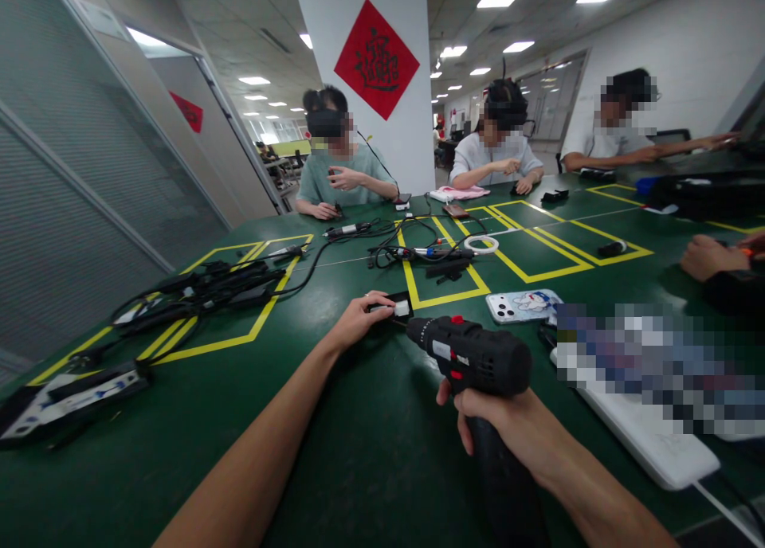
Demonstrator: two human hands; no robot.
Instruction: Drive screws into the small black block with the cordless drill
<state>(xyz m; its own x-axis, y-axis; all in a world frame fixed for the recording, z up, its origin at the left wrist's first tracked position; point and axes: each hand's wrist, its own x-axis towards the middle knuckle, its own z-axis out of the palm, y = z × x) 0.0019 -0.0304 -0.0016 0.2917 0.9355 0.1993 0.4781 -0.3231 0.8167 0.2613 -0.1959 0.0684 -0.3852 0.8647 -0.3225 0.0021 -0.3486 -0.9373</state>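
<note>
My right hand [505, 420] grips the handle of a black cordless drill [472, 355] with red buttons. Its nose points left toward a small black part with a white piece [399, 306] lying on the green table [358, 452]. My left hand [358, 319] is curled over that small part, with fingers pinching it and pressing it to the table. The drill's tip sits right next to the part; whether they touch is unclear.
A phone in a cartoon case [523, 304] lies right of the drill, with a white slab [651, 444] beyond it. Tangled black cables [203, 289] and tools [418, 253] lie on the yellow-taped table. Three people sit at the far side; another person's hand [711, 255] rests at right.
</note>
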